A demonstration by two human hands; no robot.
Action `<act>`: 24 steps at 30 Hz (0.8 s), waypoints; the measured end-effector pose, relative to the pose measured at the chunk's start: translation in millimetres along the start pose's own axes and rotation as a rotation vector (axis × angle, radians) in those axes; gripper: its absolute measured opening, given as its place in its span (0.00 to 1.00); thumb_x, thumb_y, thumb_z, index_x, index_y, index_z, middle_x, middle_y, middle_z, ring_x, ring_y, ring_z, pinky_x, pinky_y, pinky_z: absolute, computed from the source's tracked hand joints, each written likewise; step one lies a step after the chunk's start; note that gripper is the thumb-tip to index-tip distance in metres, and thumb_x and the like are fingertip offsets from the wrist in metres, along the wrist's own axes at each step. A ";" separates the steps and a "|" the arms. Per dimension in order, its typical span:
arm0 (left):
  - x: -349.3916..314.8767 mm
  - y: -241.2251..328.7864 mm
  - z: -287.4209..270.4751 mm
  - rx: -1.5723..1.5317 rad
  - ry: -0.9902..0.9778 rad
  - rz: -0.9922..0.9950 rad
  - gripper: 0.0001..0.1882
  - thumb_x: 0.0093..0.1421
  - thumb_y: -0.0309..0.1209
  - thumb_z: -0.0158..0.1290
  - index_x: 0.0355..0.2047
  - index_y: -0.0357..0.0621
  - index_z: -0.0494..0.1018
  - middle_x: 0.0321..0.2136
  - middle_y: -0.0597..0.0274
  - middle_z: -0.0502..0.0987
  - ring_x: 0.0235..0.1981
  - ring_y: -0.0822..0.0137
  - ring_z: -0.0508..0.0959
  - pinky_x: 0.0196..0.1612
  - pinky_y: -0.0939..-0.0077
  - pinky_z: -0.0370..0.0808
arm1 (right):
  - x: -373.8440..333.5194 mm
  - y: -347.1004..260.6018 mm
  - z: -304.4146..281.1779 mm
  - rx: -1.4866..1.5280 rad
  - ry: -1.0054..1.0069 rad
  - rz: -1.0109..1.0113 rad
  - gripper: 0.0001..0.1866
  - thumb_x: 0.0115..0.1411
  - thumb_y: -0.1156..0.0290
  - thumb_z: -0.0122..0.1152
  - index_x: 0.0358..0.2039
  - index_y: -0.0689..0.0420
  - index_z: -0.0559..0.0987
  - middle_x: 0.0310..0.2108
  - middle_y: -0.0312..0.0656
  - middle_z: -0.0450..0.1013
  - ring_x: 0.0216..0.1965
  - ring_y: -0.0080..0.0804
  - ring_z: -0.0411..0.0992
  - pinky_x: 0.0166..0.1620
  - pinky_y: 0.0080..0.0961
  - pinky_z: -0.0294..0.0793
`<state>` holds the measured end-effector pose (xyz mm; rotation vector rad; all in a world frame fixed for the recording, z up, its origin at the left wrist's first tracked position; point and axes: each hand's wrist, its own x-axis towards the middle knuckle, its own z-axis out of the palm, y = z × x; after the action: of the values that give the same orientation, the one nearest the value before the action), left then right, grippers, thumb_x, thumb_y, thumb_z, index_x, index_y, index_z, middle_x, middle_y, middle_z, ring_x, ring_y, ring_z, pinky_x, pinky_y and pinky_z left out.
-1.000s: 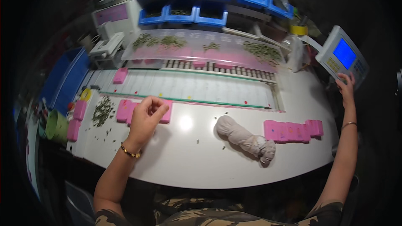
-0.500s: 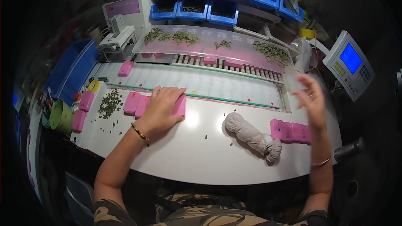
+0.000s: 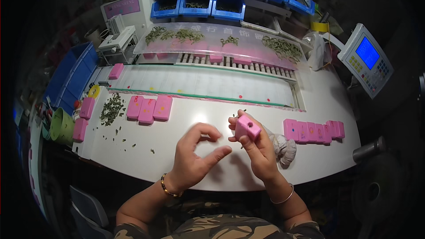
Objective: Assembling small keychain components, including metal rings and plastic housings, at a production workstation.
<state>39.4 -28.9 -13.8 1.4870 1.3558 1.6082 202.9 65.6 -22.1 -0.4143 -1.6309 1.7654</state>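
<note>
A pink rubber mould (image 3: 245, 129) with a round dark hole in its end is held up over the middle of the table. My right hand (image 3: 264, 154) grips it between thumb and fingers. To its left, my left hand (image 3: 193, 157) is empty, its thumb and curved fingers apart. Behind my right hand lies a pale cloth bundle (image 3: 284, 149), partly hidden. Three pink moulds (image 3: 147, 109) sit side by side at the left. Several more pink moulds (image 3: 307, 132) stand in a row at the right.
Small dark green pieces (image 3: 113, 109) are heaped at the left. Beyond runs a white conveyor belt (image 3: 199, 79), with a clear cover (image 3: 217, 49) bearing green rings. Blue bins (image 3: 195, 6) line the back; a control panel (image 3: 365, 59) stands right. A green cup (image 3: 62, 125) is far left.
My left hand has left the moulds at the left and come nearer, toward the middle. My right hand, empty and raised at the right before, has moved left and now holds a mould.
</note>
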 end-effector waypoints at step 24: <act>-10.2 -38.2 -52.7 1.030 0.026 -0.019 0.14 0.55 0.29 0.58 0.18 0.36 0.69 0.28 0.55 0.72 0.29 0.54 0.68 0.36 0.64 0.66 | 2.1 -12.4 -0.2 0.562 0.297 0.105 0.30 0.71 0.50 0.37 0.60 0.63 0.62 0.47 0.43 0.68 0.48 0.32 0.70 0.54 0.37 0.73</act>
<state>-16.8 -41.0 -46.0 1.9481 2.3833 0.8882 204.8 66.9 -9.8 -0.4692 -0.8730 2.0300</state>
